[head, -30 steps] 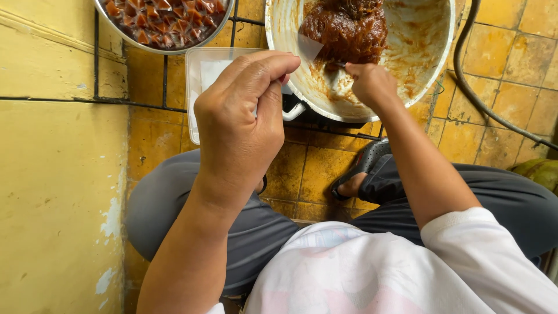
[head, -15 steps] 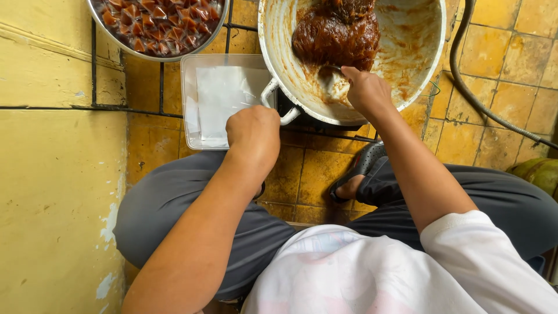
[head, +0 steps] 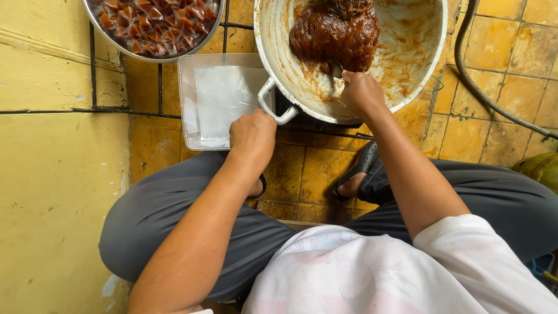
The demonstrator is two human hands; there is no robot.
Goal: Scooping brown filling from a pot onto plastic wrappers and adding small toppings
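A big white pot (head: 427,55) smeared with brown paste stands on the tiled floor, a lump of dark brown sticky paste (head: 335,32) inside it. My right hand (head: 360,91) grips a metal spoon (head: 336,70) whose bowl digs into the paste. My left hand (head: 251,135) hovers closed at the near edge of a clear plastic tray (head: 189,119) that holds a stack of thin clear plastic sheets (head: 221,99), just beside the pot's handle (head: 272,104). I cannot see whether its fingers pinch a sheet.
A round metal basin (head: 152,26) filled with several small wrapped brown sweets sits at top left. A yellow wall (head: 52,174) runs along the left. A dark hose (head: 482,93) curves at right. My knees and sandalled feet are below the pot.
My left hand has dropped from raised in front of the camera down to the tray's near edge. My right hand has shifted the spoon slightly within the paste.
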